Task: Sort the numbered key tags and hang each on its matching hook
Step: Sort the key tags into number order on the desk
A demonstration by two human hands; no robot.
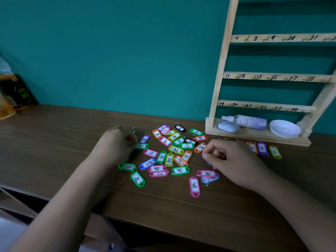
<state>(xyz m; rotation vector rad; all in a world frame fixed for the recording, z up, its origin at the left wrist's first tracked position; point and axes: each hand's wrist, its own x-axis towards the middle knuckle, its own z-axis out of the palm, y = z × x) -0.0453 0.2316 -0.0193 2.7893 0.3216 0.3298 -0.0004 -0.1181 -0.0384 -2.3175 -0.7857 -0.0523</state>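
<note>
Tags: loose heap of small oblong plastic key tags (171,153) lying mid-bench, each w/ white paper insert, handwritten no. + metal split ring. Colours are pink, green, yellow-green, orange, purple, blue, black. Many are overlapping.
Outliers: pink tag 16 (194,186) lying alone, nearest the person. Green tag 10 (137,179) sitting at heap's near-left edge.
Sorted row: orange tag 4 (252,148), purple tag 5 (262,148), yellow-green tag 6 (275,152) lying side by side just in front of rack base, right of heap.
Rack: pale wooden hook rack (221,70) standing on bench against teal wall. Rails are showing inked nos. 7–11, 13–18, 19–24.
Rack base: holding clear spray bottle w/ purple label (249,121) lying on its side, pale blue oval case (228,126) just in front of it, white shallow dish (284,128) at right.
Left hand (116,142): fingers curling, tips at heap's left edge beside purple tag 13 (144,139). Can't tell if it's pinching anything.
Right hand (231,160): fingers curling in, thumb + forefinger pinching blue tag (209,162), only its edge showing. Hand is sitting btwn heap and sorted row.
Bench: dark brown wood-grain bench (54,151) carrying everything.
</note>
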